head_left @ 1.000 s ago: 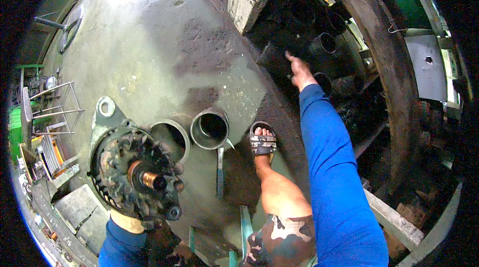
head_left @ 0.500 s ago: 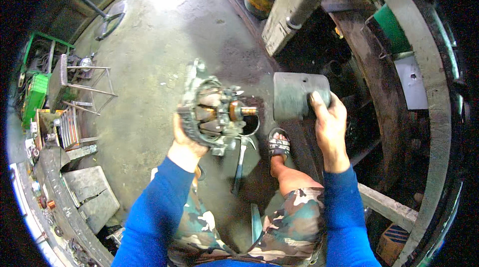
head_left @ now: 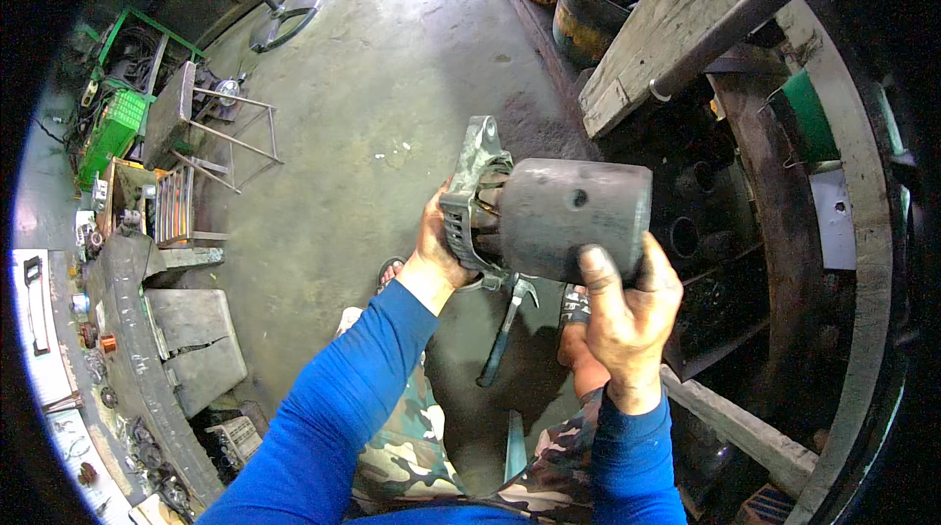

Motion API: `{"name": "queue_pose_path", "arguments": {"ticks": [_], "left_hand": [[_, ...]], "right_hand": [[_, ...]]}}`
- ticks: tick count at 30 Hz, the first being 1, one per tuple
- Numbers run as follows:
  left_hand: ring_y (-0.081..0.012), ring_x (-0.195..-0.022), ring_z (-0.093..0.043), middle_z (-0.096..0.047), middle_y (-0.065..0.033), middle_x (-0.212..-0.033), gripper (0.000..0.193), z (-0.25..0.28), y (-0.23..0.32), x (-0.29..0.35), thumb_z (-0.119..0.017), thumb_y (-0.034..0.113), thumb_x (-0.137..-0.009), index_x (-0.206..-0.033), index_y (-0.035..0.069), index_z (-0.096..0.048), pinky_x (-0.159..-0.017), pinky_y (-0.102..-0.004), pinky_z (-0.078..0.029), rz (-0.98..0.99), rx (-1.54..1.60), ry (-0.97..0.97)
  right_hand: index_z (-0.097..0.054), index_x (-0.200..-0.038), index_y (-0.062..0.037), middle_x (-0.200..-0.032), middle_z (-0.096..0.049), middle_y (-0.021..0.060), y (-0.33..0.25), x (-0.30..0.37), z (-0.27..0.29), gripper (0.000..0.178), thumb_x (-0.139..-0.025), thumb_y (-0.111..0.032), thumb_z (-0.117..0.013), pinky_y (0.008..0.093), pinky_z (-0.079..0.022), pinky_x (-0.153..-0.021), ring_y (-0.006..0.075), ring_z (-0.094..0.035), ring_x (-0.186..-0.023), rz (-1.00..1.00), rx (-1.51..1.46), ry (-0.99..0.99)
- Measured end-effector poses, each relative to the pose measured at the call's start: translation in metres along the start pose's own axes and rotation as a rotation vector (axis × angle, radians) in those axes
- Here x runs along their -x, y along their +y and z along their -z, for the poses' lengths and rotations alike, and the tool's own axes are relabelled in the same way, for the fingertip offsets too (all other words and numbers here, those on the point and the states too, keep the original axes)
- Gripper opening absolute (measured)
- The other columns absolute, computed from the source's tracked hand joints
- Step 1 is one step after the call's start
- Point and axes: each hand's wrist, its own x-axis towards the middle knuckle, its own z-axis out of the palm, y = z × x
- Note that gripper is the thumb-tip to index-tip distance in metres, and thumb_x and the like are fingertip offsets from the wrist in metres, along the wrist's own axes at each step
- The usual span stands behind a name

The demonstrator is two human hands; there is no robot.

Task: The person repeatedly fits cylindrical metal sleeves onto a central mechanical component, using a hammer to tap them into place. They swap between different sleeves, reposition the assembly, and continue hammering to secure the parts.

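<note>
Fingers of the left hand (head_left: 440,252) grip the alternator end housing (head_left: 469,184) near centre, those of the right hand (head_left: 630,329) grasping a metal sleeve (head_left: 578,206) at its 3 o'clock; rotor (head_left: 488,209) alignment looks done, seating apparently left, claw hammer (head_left: 501,341) untouched at 6 o'clock.

The head camera — left of a fisheye pair worn side by side — looks steeply down and forward from above the person's forearms (head_left: 319,412). The left hand (head_left: 439,250) and right hand (head_left: 632,317) sit close, near mid-view; the floor (head_left: 363,148) runs away toward the top, and straight edges bow near the dark round rim.
</note>
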Motion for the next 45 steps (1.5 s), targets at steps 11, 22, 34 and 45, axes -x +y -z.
{"name": "queue_pose_path", "arguments": {"ticks": [11, 22, 34, 45], "left_hand": [[-0.0359, -0.12, -0.069, -0.068, -0.0167, -0.138, 0.07, 0.011, -0.011, -0.003, -0.049, 0.061, -0.099, -0.144, 0.009, -0.061, -0.105, -0.0548, -0.055, 0.022, -0.291, 0.231], [-0.0368, -0.13, -0.063, -0.062, -0.0171, -0.147, 0.077, 0.011, -0.016, -0.003, -0.045, 0.066, -0.097, -0.148, 0.011, -0.057, -0.11, -0.0543, -0.051, 0.036, -0.313, 0.239], [-0.0392, -0.131, -0.062, -0.061, -0.0167, -0.148, 0.086, 0.036, -0.014, 0.005, -0.043, 0.075, -0.095, -0.151, 0.011, -0.056, -0.112, -0.0562, -0.05, 0.107, -0.088, -0.183], [-0.0356, -0.129, -0.064, -0.063, -0.018, -0.146, 0.086, 0.049, -0.012, 0.002, -0.041, 0.075, -0.1, -0.151, 0.007, -0.052, -0.114, -0.0539, -0.049, 0.079, -0.009, 0.035]], "right_hand": [[-0.061, -0.086, 0.0004, -0.071, -0.058, 0.0174, 0.02, 0.002, -0.019, 0.029, -0.091, -0.021, -0.081, 0.0454, -0.044, -0.056, 0.0382, -0.057, -0.061, 0.235, 0.192, 0.027], [-0.063, -0.094, 0.0043, -0.071, -0.059, 0.0172, 0.021, 0.007, -0.011, 0.035, -0.087, -0.022, -0.084, 0.045, -0.044, -0.053, 0.0376, -0.058, -0.059, 0.275, 0.268, 0.015], [-0.066, -0.096, 0.0006, -0.076, -0.065, 0.0145, 0.009, 0.005, -0.02, 0.027, -0.089, -0.02, -0.082, 0.0437, -0.049, -0.058, 0.0364, -0.063, -0.065, 0.262, 0.247, 0.061], [-0.059, -0.133, 0.0001, -0.127, -0.06, 0.0265, -0.016, 0.012, 0.01, 0.098, -0.058, -0.048, -0.1, 0.0493, -0.054, -0.099, 0.0419, -0.062, -0.117, 0.518, 0.287, 0.042]]}}
